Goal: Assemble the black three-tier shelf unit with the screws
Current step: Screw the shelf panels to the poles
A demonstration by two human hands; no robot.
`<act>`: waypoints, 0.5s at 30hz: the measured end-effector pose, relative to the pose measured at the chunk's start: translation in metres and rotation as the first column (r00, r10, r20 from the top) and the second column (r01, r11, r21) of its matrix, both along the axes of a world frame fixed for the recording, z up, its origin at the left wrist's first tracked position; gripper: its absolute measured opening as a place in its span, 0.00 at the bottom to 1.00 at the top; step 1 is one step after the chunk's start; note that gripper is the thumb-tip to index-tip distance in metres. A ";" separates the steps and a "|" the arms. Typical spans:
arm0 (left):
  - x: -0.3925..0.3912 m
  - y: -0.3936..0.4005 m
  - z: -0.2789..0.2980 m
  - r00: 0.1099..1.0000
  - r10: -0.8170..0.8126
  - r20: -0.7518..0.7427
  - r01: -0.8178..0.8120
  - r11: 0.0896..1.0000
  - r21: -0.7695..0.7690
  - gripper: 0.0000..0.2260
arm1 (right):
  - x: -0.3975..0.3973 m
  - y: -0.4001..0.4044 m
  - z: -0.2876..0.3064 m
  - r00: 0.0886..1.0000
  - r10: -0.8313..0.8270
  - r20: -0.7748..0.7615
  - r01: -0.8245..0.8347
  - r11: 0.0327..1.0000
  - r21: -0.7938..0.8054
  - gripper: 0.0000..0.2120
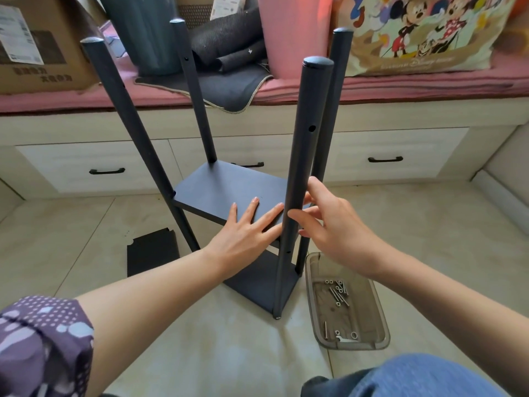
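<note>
Screws (339, 293) loose in clear tray (380, 325); left hand (246, 230) flat on shelf (223, 190), right grip (329, 222) loosely around pole (297, 173).

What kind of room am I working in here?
Most likely a room in a home, with the work done on the tiled floor. Signs: a built-in window seat with a pink cushion over white drawers, and a cartoon-print bag and cardboard box stored on it.

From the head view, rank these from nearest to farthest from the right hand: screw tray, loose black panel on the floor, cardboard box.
From the right hand:
1. Screw tray, on the floor just below the hand, to its right.
2. Loose black panel, on the floor left of the shelf unit.
3. Cardboard box, up on the bench, far left.
</note>
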State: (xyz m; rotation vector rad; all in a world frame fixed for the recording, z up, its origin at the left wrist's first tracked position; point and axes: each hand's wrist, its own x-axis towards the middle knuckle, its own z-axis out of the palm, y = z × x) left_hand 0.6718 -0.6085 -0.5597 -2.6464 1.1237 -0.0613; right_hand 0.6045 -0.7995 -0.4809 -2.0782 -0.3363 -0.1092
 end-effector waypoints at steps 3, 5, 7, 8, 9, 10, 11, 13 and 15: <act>-0.001 -0.001 0.001 1.000 -0.001 -0.002 0.001 0.999 0.049 0.40 | 0.000 0.000 -0.002 1.000 0.002 0.012 -0.002 1.000 -0.002 0.11; 0.001 0.002 0.004 1.000 0.023 0.006 -0.023 0.998 0.051 0.47 | -0.004 -0.006 -0.006 1.000 0.009 0.022 -0.008 1.000 -0.004 0.10; 0.003 0.004 0.008 0.998 0.059 0.000 -0.059 0.997 0.043 0.49 | -0.009 -0.010 -0.007 0.999 0.014 0.031 -0.015 1.000 0.018 0.12; 0.003 0.003 0.008 0.997 0.074 -0.005 -0.074 0.996 0.044 0.48 | -0.009 -0.010 -0.007 0.999 0.018 0.026 -0.019 1.000 0.020 0.12; 0.002 0.002 0.008 0.997 0.081 -0.017 -0.081 0.995 0.050 0.47 | -0.007 -0.010 -0.006 1.000 0.023 0.016 -0.023 1.000 0.016 0.12; 0.001 -0.001 0.007 0.996 0.082 -0.033 -0.080 0.995 0.062 0.46 | -0.004 -0.008 -0.005 1.000 0.023 0.008 -0.023 1.000 0.011 0.11; 0.000 -0.003 0.006 0.996 0.079 -0.042 -0.075 0.994 0.076 0.45 | -0.002 -0.006 -0.004 1.000 0.020 0.010 -0.020 1.000 0.010 0.10; -0.001 -0.004 0.005 0.996 0.077 -0.044 -0.073 0.993 0.091 0.43 | 0.001 -0.003 -0.003 0.999 0.024 0.028 -0.024 1.000 0.015 0.09; 0.000 -0.002 0.006 0.995 0.083 -0.059 -0.078 0.993 0.084 0.42 | 0.002 -0.001 -0.004 0.999 0.038 0.033 -0.039 0.999 0.021 0.10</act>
